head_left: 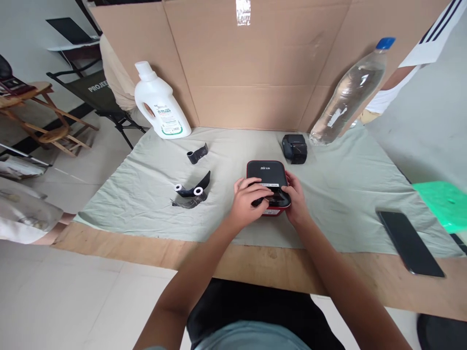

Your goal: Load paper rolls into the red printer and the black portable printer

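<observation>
Head view: left hand [243, 204], fingers loosely curled, hold unclear, apparently works at the boxy black-and-red plastic device [266, 172]'s near end; right hand [298, 203], half-closed, grips its right side, steadiness further handling needs.

We have both hands on the box [266, 170], black on top and red below. Our left hand [246, 200] reaches in from 8 o'clock, its fingers over the dark front part; our right hand [297, 198] holds the side at 3 o'clock, thumb near the front corner. Around the box, on our green-grey cloth [226, 146], we see two rolls [191, 193] at 9 o'clock, one roll [197, 154] at 10, a black device [295, 149] at 1 and a phone [410, 243] at 4, partly over bare wood [255, 255]. Farther out are the white jug [162, 104] at 10, cardboard [255, 73] at 12, a tilted, blue-capped bottle [350, 97] between 1 and 2, and a green bag [443, 206] at 3.
</observation>
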`<state>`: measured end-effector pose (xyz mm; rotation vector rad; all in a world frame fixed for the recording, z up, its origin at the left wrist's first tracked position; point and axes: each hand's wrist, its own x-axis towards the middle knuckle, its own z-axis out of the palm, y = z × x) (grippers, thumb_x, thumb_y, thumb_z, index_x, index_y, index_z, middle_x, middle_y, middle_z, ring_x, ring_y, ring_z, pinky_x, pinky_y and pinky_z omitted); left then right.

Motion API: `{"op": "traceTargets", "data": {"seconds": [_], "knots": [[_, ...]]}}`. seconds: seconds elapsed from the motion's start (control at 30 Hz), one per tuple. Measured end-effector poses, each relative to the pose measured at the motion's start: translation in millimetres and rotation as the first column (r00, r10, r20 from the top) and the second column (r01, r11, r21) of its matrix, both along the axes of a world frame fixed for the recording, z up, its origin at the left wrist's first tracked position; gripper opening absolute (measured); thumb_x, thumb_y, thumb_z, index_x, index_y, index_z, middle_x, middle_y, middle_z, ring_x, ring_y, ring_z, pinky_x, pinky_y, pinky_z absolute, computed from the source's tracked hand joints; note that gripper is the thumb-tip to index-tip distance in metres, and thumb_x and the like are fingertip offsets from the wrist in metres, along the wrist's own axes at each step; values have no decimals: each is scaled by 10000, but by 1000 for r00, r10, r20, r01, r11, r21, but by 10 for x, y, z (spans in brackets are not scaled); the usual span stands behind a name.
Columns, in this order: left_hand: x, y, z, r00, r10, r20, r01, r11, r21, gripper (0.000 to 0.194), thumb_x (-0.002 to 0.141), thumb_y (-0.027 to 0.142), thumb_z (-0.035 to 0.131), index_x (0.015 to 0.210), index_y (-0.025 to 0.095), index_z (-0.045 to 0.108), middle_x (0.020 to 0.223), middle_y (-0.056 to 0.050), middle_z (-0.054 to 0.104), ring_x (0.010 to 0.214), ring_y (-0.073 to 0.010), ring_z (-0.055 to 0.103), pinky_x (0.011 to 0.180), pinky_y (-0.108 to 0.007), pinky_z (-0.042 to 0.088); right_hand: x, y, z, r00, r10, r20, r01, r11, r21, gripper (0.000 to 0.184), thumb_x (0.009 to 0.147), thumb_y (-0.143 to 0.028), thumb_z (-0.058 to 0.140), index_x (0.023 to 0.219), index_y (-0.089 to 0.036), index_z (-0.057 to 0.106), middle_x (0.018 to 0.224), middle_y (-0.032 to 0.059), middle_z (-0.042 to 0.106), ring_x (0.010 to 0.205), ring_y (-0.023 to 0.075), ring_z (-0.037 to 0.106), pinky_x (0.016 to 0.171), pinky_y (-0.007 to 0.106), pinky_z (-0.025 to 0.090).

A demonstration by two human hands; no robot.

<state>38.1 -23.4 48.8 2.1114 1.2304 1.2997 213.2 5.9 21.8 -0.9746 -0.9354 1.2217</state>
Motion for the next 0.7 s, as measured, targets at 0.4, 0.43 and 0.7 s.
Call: {"op": "traceTargets", "data": {"seconds": [0.4, 0.43, 0.7], "knots": [[-6, -61, -139, 1000, 11, -18, -9, 992, 129, 219, 875, 245, 618, 973, 337, 791, 1011, 2, 799, 1095, -255, 682, 1211, -517, 261, -1, -25, -35, 999, 6, 36, -6, 1000, -11, 420, 814, -424, 691, 1221, -336, 639, 1271, -10, 697, 1218, 256, 616, 1041, 444, 494], [-11, -68, -146, 1000, -10, -30, 15, 990, 141, 226, 865, 239, 622, 979, 341, 789, 1008, 5, 798, 1077, -254, 690, 1212, -520, 257, -2, -24, -28, 1000, 6, 30, -5, 1000, -12, 409, 820, -437, 695, 1211, -332, 643, 1264, -9, 700, 1212, 254, 620, 1042, 443, 494], [-5, -108, -113, 998, 1, -59, 11, 977, 213, 254, 831, 232, 641, 1023, 322, 781, 1325, -49, 705, 1357, -317, 558, 1174, -542, 320, 19, -20, 20, 1000, 17, 14, -16, 998, -53, 404, 802, -374, 700, 1199, -315, 655, 1236, 0, 711, 1202, 257, 621, 1048, 449, 490]]}}
